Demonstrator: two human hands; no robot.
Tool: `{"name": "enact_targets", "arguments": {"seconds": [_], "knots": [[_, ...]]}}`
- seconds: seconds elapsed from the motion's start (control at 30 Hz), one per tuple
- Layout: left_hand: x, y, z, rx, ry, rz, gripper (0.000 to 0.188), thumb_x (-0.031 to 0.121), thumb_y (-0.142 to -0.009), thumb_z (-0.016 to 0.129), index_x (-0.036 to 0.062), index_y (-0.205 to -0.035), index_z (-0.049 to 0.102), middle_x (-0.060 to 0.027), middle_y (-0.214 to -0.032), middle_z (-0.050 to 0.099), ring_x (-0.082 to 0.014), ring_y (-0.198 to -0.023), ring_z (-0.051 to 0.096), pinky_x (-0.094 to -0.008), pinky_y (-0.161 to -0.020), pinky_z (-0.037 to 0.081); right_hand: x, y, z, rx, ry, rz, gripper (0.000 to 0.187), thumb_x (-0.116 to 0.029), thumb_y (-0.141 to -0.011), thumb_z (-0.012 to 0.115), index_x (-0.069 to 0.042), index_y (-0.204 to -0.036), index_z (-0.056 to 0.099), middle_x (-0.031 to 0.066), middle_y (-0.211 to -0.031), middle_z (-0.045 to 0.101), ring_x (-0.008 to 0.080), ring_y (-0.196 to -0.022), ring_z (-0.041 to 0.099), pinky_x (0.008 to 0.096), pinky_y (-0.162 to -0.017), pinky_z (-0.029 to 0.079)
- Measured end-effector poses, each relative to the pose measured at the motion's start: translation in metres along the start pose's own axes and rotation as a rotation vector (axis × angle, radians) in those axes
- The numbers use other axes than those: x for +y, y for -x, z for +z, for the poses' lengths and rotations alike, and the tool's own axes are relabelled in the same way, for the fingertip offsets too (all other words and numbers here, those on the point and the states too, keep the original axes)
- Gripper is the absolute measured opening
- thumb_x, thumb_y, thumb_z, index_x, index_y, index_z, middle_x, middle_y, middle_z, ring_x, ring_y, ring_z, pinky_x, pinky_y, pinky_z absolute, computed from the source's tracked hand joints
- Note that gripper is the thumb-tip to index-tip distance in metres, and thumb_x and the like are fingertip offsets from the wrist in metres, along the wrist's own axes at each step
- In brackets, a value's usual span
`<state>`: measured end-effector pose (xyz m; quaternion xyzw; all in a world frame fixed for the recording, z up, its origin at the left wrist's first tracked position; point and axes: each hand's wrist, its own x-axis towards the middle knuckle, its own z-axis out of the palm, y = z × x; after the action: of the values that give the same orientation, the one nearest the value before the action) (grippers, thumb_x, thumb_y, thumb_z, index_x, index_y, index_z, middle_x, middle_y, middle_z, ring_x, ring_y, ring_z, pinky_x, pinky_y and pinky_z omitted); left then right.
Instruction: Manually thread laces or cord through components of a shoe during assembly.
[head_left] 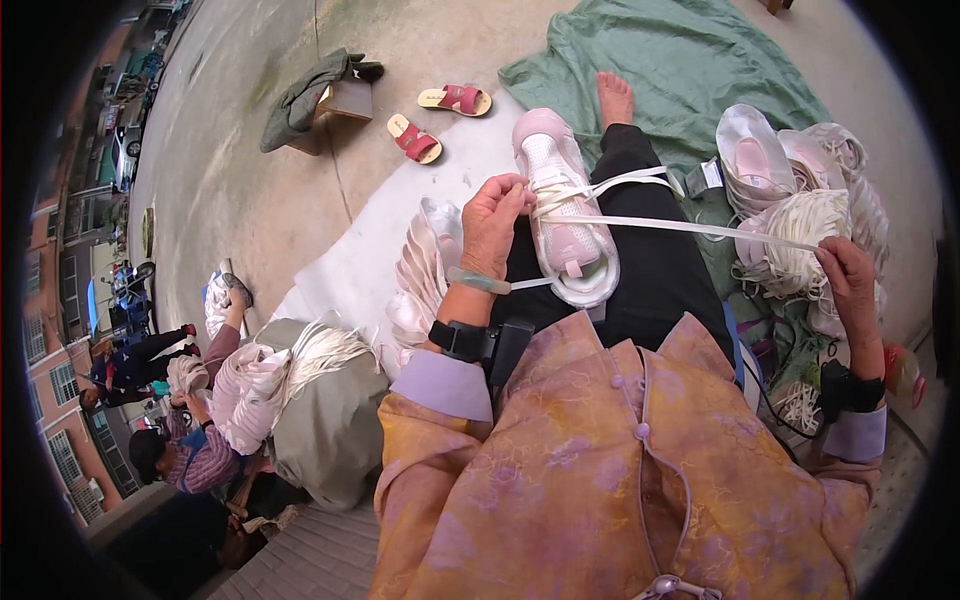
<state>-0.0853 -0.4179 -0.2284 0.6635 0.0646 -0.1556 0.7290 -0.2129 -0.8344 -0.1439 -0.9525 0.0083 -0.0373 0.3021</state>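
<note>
A pink-and-white mesh sneaker (580, 238) rests on the person's lap in black trousers (665, 265), toe pointing away; the thighs seem to serve as a steady support, with the opening turned near. At its left edge, the left hand (490, 225) pinches its fingers on the flat white shoelace (690, 227), probably to keep the lacing in place, though exactly which strand is hidden. To the right, the right hand (850, 280) grasps the lace's far-stretched end between thumb and fingers, held well out from the shoe, apparently so that the strand stays straight. Near that hand, pale pink nested shoes (755, 165) and a bundle of loose white laces (805, 225) sit on the right, likely for easy reach. Farther off lies a crumpled green cloth (670, 70), with red-strapped slippers (462, 99) on the floor to its left.
</note>
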Motion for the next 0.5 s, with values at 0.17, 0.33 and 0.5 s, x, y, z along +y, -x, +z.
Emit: {"name": "enact_targets", "arguments": {"seconds": [0.17, 0.33, 0.5], "knots": [[0.052, 0.001, 0.008, -0.058, -0.069, 0.089, 0.018, 0.014, -0.086, 0.054, -0.0007, -0.095, 0.059, -0.0053, -0.081, 0.061, -0.0098, -0.075, 0.057, -0.0228, -0.068, 0.046, -0.008, -0.031, -0.073, -0.205, -0.135, 0.142, 0.011, -0.008, -0.080, 0.058, 0.000, -0.076, 0.051, -0.0008, -0.063, 0.044, 0.0058, -0.063, 0.039, 0.0220, -0.054, 0.031], [0.133, 0.020, 0.064, -0.425, -0.144, 0.323, 0.021, 0.013, -0.085, 0.055, -0.0027, -0.100, 0.057, -0.0049, -0.086, 0.060, -0.0088, -0.078, 0.055, -0.0205, -0.070, 0.045, -0.124, -0.054, -0.128, -0.237, -0.366, -0.067, 0.021, -0.008, -0.080, 0.063, 0.004, -0.097, 0.060, 0.0015, -0.068, 0.056, 0.0044, -0.056, 0.045, 0.0148, -0.050, 0.032], [0.186, 0.058, 0.135, -0.745, 0.083, 0.375, 0.024, 0.017, -0.083, 0.060, -0.0030, -0.097, 0.057, -0.0016, -0.080, 0.059, -0.0075, -0.075, 0.054, -0.0205, -0.066, 0.045, -0.173, -0.096, -0.084, -0.391, -0.701, -0.758, 0.033, 0.006, -0.079, 0.061, 0.008, -0.109, 0.049, 0.0141, -0.093, 0.061, 0.0148, -0.081, 0.060, 0.0225, -0.071, 0.048]]}}
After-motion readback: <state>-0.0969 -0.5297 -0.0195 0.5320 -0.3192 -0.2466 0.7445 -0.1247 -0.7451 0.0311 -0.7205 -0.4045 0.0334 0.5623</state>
